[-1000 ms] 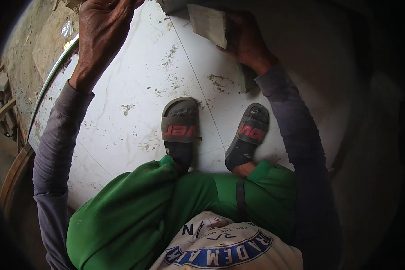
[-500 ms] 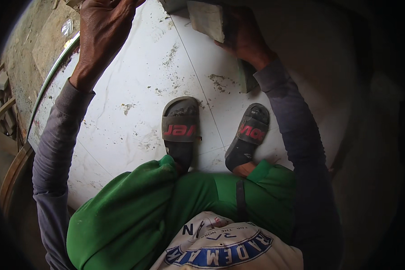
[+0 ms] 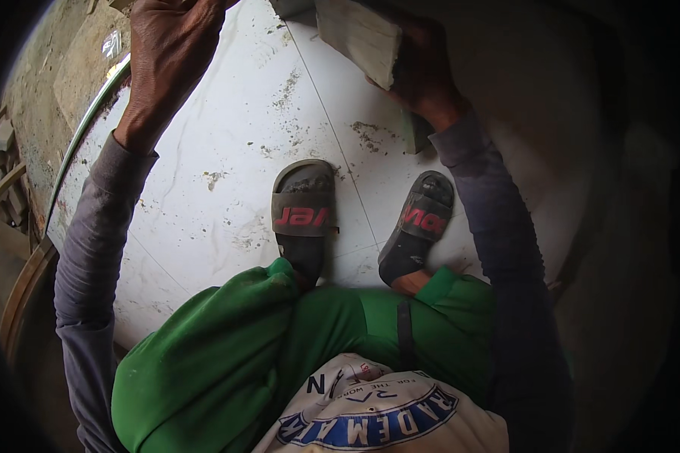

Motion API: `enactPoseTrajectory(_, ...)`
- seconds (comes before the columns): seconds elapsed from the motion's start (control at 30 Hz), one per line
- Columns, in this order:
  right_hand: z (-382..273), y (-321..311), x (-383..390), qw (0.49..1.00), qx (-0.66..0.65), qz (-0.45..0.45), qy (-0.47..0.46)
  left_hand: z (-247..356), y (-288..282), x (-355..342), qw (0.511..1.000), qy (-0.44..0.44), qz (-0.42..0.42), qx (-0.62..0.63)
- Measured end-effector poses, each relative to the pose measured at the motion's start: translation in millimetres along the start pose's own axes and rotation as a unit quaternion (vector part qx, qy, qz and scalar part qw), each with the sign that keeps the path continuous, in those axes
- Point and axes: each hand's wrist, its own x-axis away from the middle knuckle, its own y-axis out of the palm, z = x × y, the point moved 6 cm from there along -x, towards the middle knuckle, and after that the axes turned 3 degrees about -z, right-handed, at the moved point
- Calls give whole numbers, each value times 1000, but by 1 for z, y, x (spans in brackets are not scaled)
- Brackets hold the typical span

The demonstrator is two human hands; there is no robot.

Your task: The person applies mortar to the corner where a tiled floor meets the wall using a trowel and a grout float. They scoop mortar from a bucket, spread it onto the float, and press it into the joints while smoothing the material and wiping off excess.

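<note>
At the top right, my right hand (image 3: 423, 64) is closed round a pale, worn wooden block (image 3: 359, 38), its end face turned toward me. My left hand (image 3: 174, 57) is at the upper left with its fingers curled; the fingertips run past the top edge, and whatever they grip is hidden. A small piece of a brownish thing (image 3: 119, 4) shows beside that hand. Below my right wrist a greenish-grey upright piece (image 3: 417, 134) stands on the white tiled surface (image 3: 227, 204). A grey object (image 3: 291, 7) pokes in at the top, close to the wooden block.
My feet in dark slide sandals (image 3: 304, 200) are on the marble-look tiles, which carry crumbs of dirt. A curved edge (image 3: 75, 151) bounds the surface on the left. Beyond it lie dusty ground, a clear plastic scrap (image 3: 112, 44) and stacked wood offcuts (image 3: 7, 181). The right side is dark.
My right hand and the wooden block have moved slightly right and toward me, showing more of the block's length. My left hand has shifted a little to the left.
</note>
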Motion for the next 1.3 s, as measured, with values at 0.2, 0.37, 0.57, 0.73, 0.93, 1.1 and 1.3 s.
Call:
enactPoseTrajectory(0.2,-17,-2,7,973,205,-14,-108,3,2,4,1000,14,0,-1)
enactPoseTrajectory(0.37,2,1,6,988,148,-15,-30,5,4,4,999,30,-3,15)
enactPoseTrajectory(0.57,23,4,4,996,-16,-33,77,-6,3,1,999,5,6,35)
enactPoseTrajectory(0.73,19,10,-2,997,-71,-21,37,0,0,2,1000,-8,0,8)
enactPoseTrajectory(0.93,0,5,-6,986,161,-29,-35,9,1,6,1000,10,11,-4)
enactPoseTrajectory(1.1,-18,2,6,940,304,18,-154,6,6,3,1000,19,1,12)
enactPoseTrajectory(1.3,-2,5,9,979,199,-8,-51,-2,0,3,1000,-3,3,-15)
